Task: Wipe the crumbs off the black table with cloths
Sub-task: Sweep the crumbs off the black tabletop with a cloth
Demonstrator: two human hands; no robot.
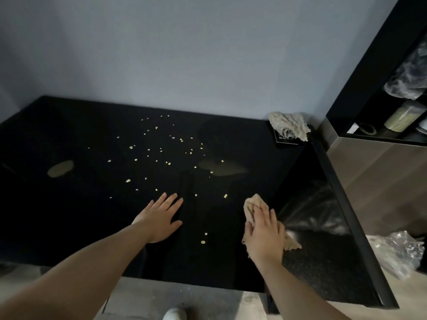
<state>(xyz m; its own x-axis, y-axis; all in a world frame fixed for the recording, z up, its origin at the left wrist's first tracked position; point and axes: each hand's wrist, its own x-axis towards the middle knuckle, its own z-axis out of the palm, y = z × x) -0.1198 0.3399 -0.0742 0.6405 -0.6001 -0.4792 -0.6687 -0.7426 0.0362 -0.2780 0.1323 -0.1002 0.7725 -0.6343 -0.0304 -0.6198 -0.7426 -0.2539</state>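
A crumpled beige cloth (pixel 251 205) is pressed flat under the right hand (pixel 263 234), fingers straight, near the glossy black table's (pixel 69 204) right edge. Left hand (pixel 159 218) is laid flat, holding nothing. Pale yellow crumbs (pixel 161 148) are scattered across table centre; 2nd beige cloth (pixel 288 125) is seen at far right corner.

A plain grey-blue wall (pixel 184 54) in dim light; a black-framed shelving unit (pixel 369 65) stands at right, crumpled clear plastic (pixel 402 252) on the pale floor (pixel 175 294) below.

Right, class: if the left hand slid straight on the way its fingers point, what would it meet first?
Probably the small pale yellow crumbs scattered on the glossy black table just beyond the left hand, though depth is hard to judge.
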